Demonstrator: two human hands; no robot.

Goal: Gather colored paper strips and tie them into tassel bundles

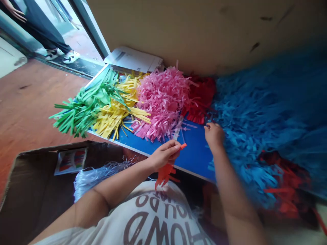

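My left hand (166, 154) is closed in a pinch on a fringed orange-red paper tassel (164, 175). Its short end pokes out past the thumb, and the cut strips hang below the fist in front of my shirt. Over the right part of the blue table (194, 149), my right hand (214, 136) has its fingertips pressed together; what they hold, if anything, is too small to make out. Just beyond it lies a bundle of red fringe (201, 97). A pink fringe pile (166, 98) sits left of that, followed by yellow fringe (112, 117) and green fringe (89, 103).
A big heap of blue fringe (245, 112) fills the right side, with red strips (288, 187) on it. White packages (135, 59) lie against the wall. At lower left, a cardboard box (28, 173) holds white string (94, 180). A person (43, 27) stands by the doorway.
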